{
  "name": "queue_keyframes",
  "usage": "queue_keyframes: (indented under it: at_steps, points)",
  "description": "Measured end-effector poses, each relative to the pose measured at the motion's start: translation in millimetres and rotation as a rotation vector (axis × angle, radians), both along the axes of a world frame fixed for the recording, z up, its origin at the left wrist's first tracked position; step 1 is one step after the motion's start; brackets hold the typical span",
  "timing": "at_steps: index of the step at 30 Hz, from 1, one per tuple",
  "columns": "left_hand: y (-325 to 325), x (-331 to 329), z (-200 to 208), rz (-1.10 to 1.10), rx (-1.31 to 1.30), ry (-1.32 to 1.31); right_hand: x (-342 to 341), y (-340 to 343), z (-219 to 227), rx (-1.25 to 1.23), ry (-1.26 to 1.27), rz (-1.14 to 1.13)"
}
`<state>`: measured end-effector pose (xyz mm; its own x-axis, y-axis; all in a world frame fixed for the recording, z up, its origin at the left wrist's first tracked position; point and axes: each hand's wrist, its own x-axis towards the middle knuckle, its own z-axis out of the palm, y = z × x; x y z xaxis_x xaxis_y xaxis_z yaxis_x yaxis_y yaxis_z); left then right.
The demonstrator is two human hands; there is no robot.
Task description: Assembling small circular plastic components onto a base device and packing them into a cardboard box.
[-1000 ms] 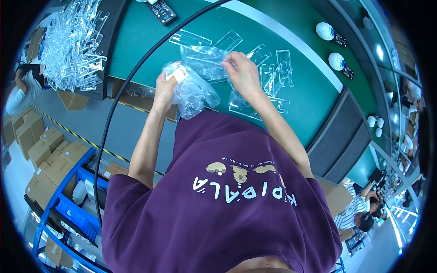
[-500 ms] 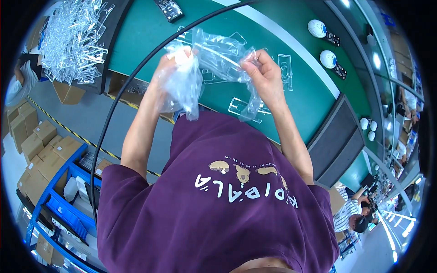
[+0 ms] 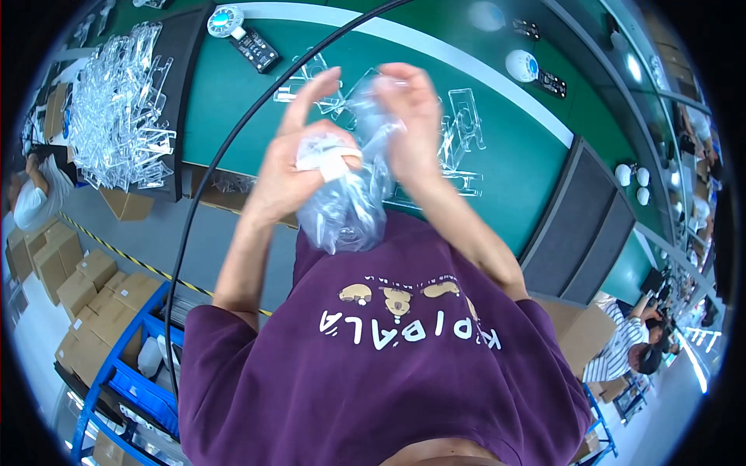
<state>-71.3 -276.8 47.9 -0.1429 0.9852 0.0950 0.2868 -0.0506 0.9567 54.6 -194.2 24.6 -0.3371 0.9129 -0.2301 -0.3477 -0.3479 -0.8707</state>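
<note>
Above the green table, my left hand is closed on a crumpled clear plastic bag, its index finger raised away from it. A small white piece shows at the left thumb; whether it is a wrap or part of the bag is unclear. Close by, my right hand is bent over the upper end of the bag, its fingers smeared by motion. Past the hands, clear plastic frames lie on the table, some partly hidden behind the fingers.
A large pile of clear plastic frames fills the left side. A black cable crosses in front of the green table. White round devices with black boards stand farther back. A dark tray sits at the right, cartons at lower left.
The bag, stretched between my hands before, now hangs bunched beneath them. My right hand has moved left toward my left hand, whose index finger has lifted. The view has shifted.
</note>
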Motion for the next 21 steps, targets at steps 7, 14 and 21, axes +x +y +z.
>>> queue_keyframes:
  at_steps: [7,14,21]
  points:
    - [-56,9,1,0.453,-0.446,-0.634,-51,-24,-26,0.931,-0.451,0.104]
    - [-157,-102,-140,0.997,-0.514,-0.226,-55,55,-47,0.404,-1.109,0.589]
    - [-206,-234,-396,0.971,-0.581,0.246,-111,42,-110,0.838,-1.302,0.295]
